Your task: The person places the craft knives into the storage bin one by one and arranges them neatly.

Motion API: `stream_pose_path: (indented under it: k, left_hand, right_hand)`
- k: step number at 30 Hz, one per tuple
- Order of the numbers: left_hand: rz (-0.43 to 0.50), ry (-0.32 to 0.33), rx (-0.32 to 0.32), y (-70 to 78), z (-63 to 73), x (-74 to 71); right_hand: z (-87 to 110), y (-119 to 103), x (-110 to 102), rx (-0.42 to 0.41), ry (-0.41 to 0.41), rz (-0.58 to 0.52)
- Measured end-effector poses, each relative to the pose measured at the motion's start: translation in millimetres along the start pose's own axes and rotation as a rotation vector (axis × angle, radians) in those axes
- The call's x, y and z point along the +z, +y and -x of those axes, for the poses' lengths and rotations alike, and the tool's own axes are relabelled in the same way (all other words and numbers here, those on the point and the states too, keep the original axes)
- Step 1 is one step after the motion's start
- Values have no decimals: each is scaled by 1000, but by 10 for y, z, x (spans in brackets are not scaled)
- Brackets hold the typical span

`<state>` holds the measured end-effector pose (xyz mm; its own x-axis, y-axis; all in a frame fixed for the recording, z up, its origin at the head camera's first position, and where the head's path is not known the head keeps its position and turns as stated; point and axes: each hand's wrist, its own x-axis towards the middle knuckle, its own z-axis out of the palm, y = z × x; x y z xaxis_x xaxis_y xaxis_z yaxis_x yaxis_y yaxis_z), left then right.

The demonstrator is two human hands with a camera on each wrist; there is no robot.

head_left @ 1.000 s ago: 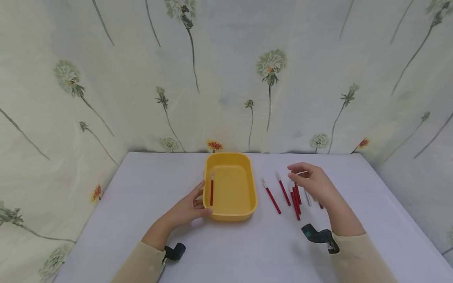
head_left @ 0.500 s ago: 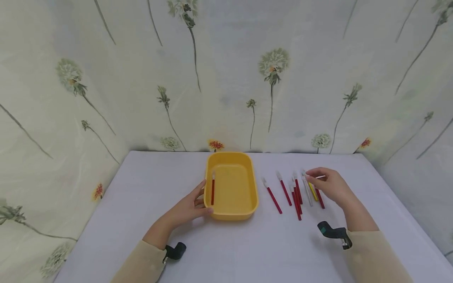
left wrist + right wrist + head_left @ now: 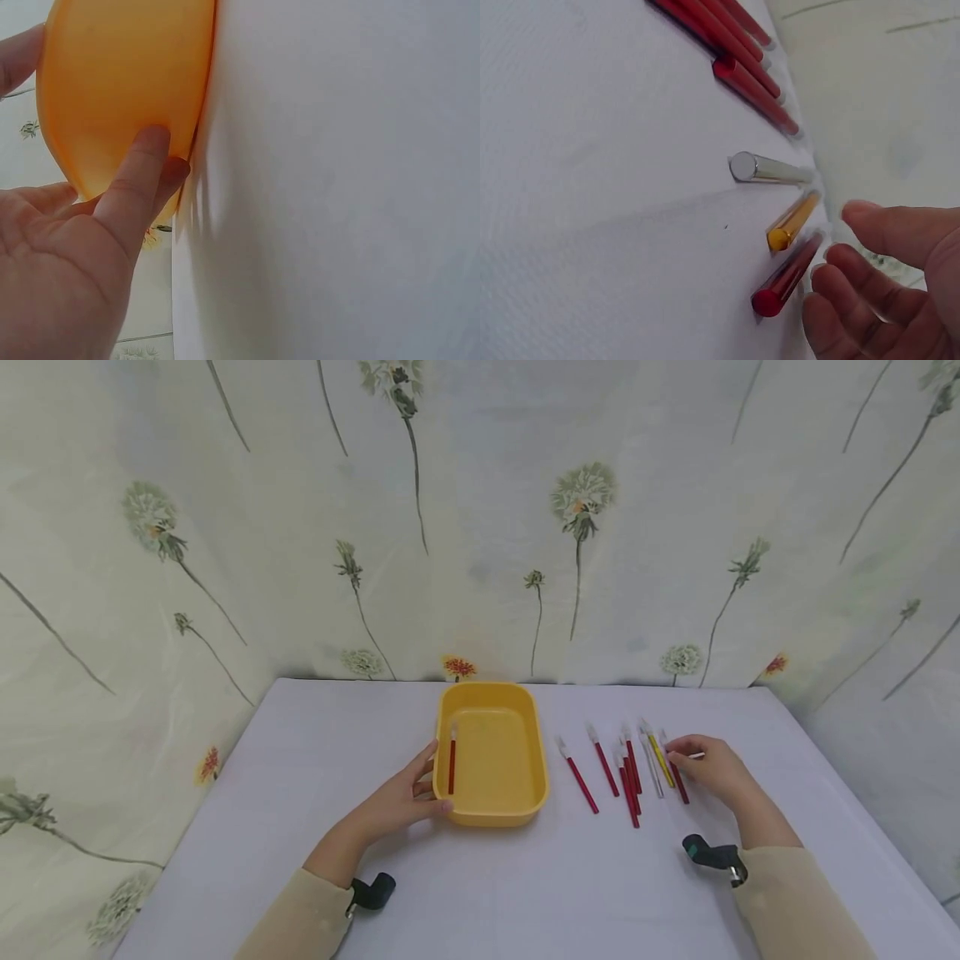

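My left hand holds the left side of a yellow plastic tray, its thumb at the rim and its fingers against the outer wall. A slim red pen-like stick with a pale tip lies inside the tray, along its left wall. Over to the right, my right hand is at the upper part of the rightmost red stick. In the right wrist view its thumb and fingers stand apart around that stick's far end.
Beside that stick lie a yellow stick and a clear silvery one. Several more red sticks, among them a separate one, lie between them and the tray. A flowered cloth hangs behind the white table.
My right hand has moved right, past the silvery and yellow sticks, and lowered to the rightmost red stick. My left hand has stayed at the tray.
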<state>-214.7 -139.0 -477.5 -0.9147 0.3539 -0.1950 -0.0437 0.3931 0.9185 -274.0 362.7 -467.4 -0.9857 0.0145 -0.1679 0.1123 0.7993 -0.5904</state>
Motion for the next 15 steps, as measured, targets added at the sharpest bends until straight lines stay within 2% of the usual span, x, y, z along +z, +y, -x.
stream_pose_path:
  k: [8, 15]
  left_hand:
    - [13, -4, 8, 0, 4, 2]
    - [16, 0, 0, -17, 0, 6]
  right_hand:
    - [-62, 161, 41, 9, 11, -8]
    - [-76, 209, 63, 39, -4, -31]
